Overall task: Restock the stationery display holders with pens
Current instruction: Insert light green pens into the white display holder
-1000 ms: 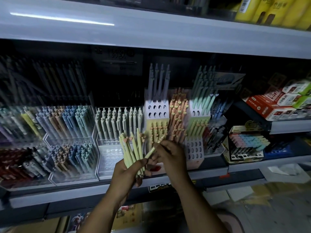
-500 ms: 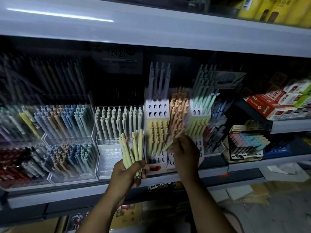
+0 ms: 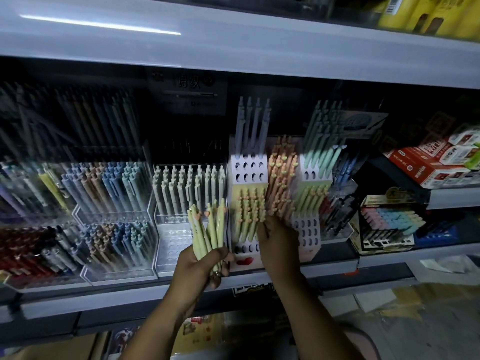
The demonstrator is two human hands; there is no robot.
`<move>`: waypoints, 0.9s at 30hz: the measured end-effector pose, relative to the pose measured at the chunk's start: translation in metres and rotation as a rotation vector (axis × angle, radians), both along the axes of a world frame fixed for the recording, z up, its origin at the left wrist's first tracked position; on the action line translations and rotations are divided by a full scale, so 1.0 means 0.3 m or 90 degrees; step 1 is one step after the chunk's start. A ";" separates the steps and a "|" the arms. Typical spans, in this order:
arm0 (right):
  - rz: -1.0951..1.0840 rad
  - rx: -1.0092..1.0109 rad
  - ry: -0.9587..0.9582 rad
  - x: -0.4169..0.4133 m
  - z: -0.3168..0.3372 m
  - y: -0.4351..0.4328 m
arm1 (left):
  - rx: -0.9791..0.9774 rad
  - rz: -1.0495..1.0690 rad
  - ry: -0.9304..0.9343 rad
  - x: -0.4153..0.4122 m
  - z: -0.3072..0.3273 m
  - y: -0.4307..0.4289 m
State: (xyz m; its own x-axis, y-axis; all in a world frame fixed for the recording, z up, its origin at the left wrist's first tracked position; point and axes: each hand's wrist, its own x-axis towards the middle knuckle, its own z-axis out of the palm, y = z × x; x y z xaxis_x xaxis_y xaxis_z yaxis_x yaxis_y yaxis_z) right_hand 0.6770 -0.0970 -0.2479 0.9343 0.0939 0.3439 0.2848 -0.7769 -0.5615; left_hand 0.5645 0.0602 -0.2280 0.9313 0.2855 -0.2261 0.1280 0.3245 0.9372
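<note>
My left hand (image 3: 200, 266) grips a bundle of pale yellow-green pens (image 3: 207, 229), held upright in front of the shelf. Just to its right stands a tiered pastel pen holder (image 3: 249, 172) with lilac, yellow, orange and green sections. My right hand (image 3: 278, 242) is against the lower yellow section, its back toward me. Its thumb and fingers pinch a yellow pen (image 3: 255, 222) among the front rows. A row of bare holes (image 3: 244, 248) shows below those pens.
Clear acrylic holders (image 3: 114, 193) full of coloured pens fill the left side, with a bare clear tray (image 3: 174, 240) beside my left hand. Red and white boxes (image 3: 426, 165) and a pastel display box (image 3: 389, 224) sit to the right. A grey shelf (image 3: 233, 48) overhangs above.
My right hand drew one pen from the bundle, carried it right to the holder, then came down and left to the yellow section. My left hand stayed put with the bundle.
</note>
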 end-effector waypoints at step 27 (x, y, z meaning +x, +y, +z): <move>0.094 0.068 0.110 0.043 -0.008 -0.024 | -0.011 0.003 -0.013 -0.014 0.013 -0.004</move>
